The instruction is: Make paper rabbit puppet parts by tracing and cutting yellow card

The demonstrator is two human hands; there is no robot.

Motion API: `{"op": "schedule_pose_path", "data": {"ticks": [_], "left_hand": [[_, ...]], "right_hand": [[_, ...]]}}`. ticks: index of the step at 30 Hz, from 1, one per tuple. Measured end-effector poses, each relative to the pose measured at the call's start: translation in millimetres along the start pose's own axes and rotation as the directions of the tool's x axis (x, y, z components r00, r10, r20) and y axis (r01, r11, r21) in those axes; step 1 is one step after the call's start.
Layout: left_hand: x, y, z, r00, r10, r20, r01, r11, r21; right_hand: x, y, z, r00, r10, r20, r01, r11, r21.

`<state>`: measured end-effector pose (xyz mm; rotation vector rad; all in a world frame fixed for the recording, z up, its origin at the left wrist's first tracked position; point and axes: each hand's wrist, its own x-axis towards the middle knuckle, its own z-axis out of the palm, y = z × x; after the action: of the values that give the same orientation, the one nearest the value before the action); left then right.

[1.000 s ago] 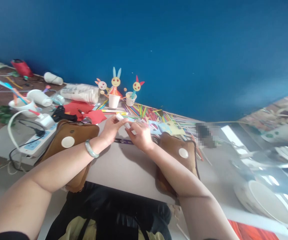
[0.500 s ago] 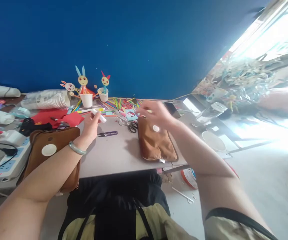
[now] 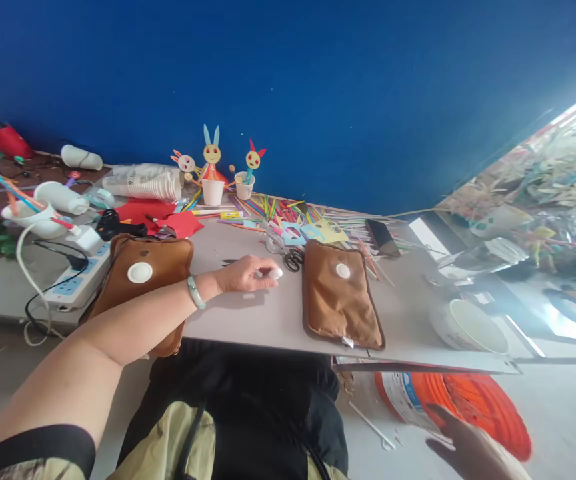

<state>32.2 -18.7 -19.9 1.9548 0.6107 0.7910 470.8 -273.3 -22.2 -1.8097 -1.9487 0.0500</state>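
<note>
Now apart, the left hand (image 3: 248,274) is pinching a white object (image 3: 276,273) mid-frame while the right hand (image 3: 471,445), swung to lower right, is spreading beside an orange roll (image 3: 493,407).

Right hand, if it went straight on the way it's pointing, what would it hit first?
The right hand would probably meet the orange roll, near its labelled end, which its fingers overlap in view. Depth is unclear, so it might pass above.
</note>
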Motion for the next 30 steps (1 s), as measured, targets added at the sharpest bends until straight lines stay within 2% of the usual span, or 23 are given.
{"op": "schedule_pose_path", "data": {"ticks": [3, 4, 5, 7, 9, 12, 14, 16, 18, 23, 28, 30], "left_hand": [[0.2, -0.5, 1.3, 0.999, 0.017, 0.029, -0.018, 0.999, 0.040], [0.6, -0.2, 1.0, 1.000, 0.018, 0.008, -0.018, 0.999, 0.049], [1.0, 0.0, 0.4, 0.999, 0.015, -0.030, -0.013, 0.998, 0.055], [2.5, -0.4, -2.1, 0.991, -0.012, -0.133, 0.017, 0.999, 0.040], [4.7, -3.7, -6.2, 0.968, -0.054, -0.244, 0.049, 0.998, -0.027], [9.5, -14.8, -14.2, 0.914, -0.110, -0.391, 0.072, 0.991, -0.111], [13.3, -24.6, -19.3, 0.852, -0.175, -0.493, 0.129, 0.984, -0.126], [16.9, -33.8, -22.8, 0.784, -0.253, -0.568, 0.206, 0.968, -0.146], [19.8, -40.8, -24.1, 0.736, -0.296, -0.609, 0.254, 0.954, -0.158], [25.2, -48.0, -22.5, 0.687, -0.323, -0.651, 0.301, 0.942, -0.148], [26.7, -45.0, -25.5, 0.682, -0.334, -0.651, 0.317, 0.937, -0.149], [26.1, -42.0, -27.2, 0.692, -0.334, -0.640, 0.309, 0.938, -0.156]], "right_hand": [[36.9, -25.2, -2.7, 0.988, 0.144, 0.056, -0.140, 0.987, -0.083], [57.7, -41.0, -0.6, 0.977, 0.173, 0.124, -0.163, 0.983, -0.083], [81.7, -59.1, 3.9, 0.977, 0.143, 0.161, -0.133, 0.989, -0.071], [136.0, -98.1, 20.6, 0.990, -0.014, 0.139, 0.019, 0.999, -0.036], [194.6, -134.6, 46.7, 0.989, -0.123, 0.084, 0.122, 0.992, 0.011], [279.9, -175.5, 93.6, 0.977, -0.149, 0.155, 0.147, 0.989, 0.023], [327.4, -192.9, 122.6, 0.960, -0.093, 0.262, 0.100, 0.995, -0.014], [362.6, -203.8, 146.5, 0.954, -0.076, 0.290, 0.087, 0.996, -0.025], [384.5, -209.6, 165.5, 0.946, -0.067, 0.318, 0.081, 0.996, -0.031], [400.9, -211.2, 192.2, 0.933, -0.077, 0.352, 0.077, 0.997, 0.014], [398.3, -208.9, 184.7, 0.939, -0.133, 0.318, 0.084, 0.983, 0.164], [394.7, -209.1, 175.2, 0.920, -0.198, 0.338, 0.098, 0.952, 0.290]]}}
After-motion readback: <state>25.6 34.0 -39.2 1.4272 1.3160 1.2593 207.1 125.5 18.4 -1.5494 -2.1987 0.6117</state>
